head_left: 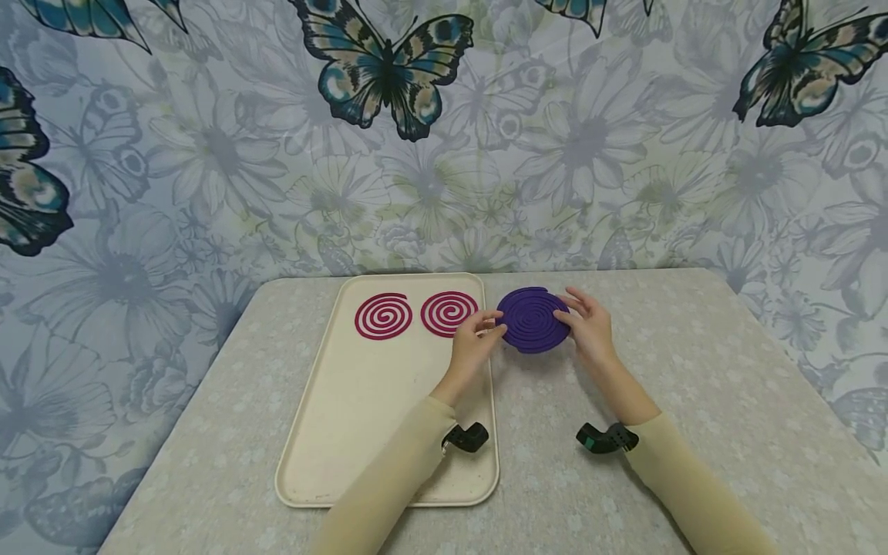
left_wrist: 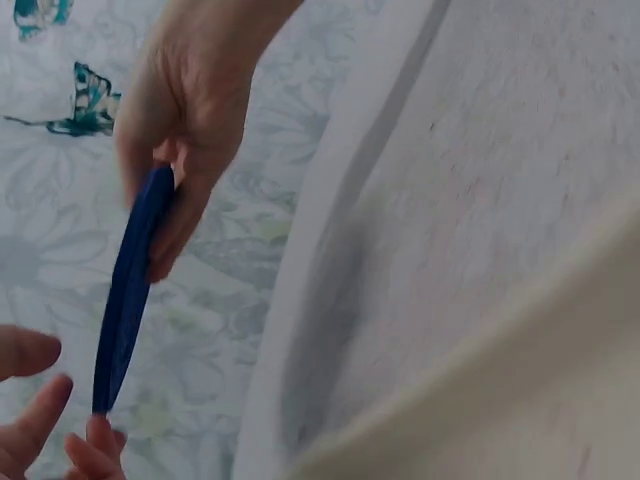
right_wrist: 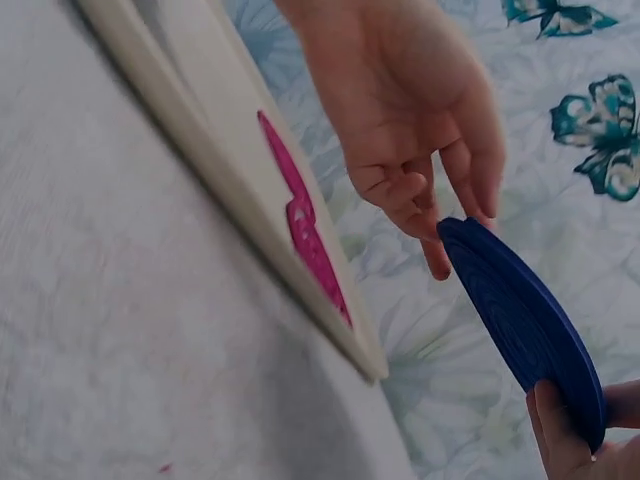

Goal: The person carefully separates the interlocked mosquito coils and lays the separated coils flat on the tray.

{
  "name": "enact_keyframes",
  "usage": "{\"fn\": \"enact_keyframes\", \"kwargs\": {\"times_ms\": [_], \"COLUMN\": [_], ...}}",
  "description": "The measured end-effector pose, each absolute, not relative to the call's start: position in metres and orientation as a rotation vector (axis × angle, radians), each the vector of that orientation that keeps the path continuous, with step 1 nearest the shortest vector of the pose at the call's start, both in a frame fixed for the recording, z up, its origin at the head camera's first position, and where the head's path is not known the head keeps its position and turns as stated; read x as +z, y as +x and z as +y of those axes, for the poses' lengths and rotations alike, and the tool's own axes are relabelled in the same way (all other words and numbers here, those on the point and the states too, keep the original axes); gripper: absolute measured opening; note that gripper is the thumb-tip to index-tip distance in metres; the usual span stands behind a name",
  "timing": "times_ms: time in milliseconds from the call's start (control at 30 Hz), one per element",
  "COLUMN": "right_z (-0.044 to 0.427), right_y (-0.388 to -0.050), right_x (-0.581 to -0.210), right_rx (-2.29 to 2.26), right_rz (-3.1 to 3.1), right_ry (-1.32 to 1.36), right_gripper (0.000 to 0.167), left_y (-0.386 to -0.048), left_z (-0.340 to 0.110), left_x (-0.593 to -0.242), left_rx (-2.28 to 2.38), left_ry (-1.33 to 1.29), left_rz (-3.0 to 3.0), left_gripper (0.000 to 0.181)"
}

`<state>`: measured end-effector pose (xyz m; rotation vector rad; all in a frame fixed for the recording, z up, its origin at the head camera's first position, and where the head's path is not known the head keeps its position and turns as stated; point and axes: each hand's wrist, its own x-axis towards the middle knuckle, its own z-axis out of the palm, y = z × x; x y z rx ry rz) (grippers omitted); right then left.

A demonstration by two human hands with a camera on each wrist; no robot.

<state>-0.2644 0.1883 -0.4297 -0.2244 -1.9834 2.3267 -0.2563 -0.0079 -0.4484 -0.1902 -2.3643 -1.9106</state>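
A dark purple mosquito coil (head_left: pixel 533 320), wound tight into a flat disc, is held up above the table to the right of the tray. My right hand (head_left: pixel 591 333) grips its right edge, thumb on the near face and fingers behind. At the opposite edge, my left hand (head_left: pixel 475 345) pinches the coil with its fingertips. In the right wrist view the coil (right_wrist: pixel 520 315) is tilted between both hands. The left wrist view shows it (left_wrist: pixel 130 285) almost edge-on. Two pink open spiral coils, one left (head_left: pixel 383 317) and one right (head_left: pixel 444 314), lie at the tray's far end.
The cream tray (head_left: pixel 368 432) lies on the left half of a pale patterned table (head_left: pixel 694 370). My left forearm passes over the tray's right side. A wall with flowers and butterflies (head_left: pixel 388 69) stands behind the table. Each wrist carries a black camera mount.
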Motion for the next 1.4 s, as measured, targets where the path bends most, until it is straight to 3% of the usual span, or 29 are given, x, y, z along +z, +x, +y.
{"fn": "enact_keyframes", "kwargs": {"times_ms": [233, 500, 767, 1033, 1400], "right_z": [0.175, 0.148, 0.127, 0.127, 0.121], "right_y": [-0.257, -0.254, -0.240, -0.239, -0.234], "right_x": [-0.411, -0.396, -0.394, -0.396, -0.389], "right_rx": [2.476, 2.671, 2.582, 2.553, 2.487], "right_rz": [-1.977, -1.768, -1.849, -1.841, -1.876], "right_ry": [-0.153, -0.139, 0.016, 0.019, 0.200], "right_gripper": [0.061, 0.061, 0.084, 0.074, 0.059], "left_y": [-0.251, -0.244, -0.242, -0.243, -0.235], "left_z": [-0.041, -0.055, -0.060, -0.065, -0.056], "left_x": [-0.440, -0.423, -0.408, -0.411, -0.412], "left_rx": [-1.812, -2.208, -2.163, -1.632, -1.717], "left_ry": [-0.450, -0.159, -0.142, -0.500, -0.582], "left_rz": [-2.461, -2.275, -2.237, -2.497, -2.583], "left_gripper": [0.027, 0.031, 0.031, 0.044, 0.061]}}
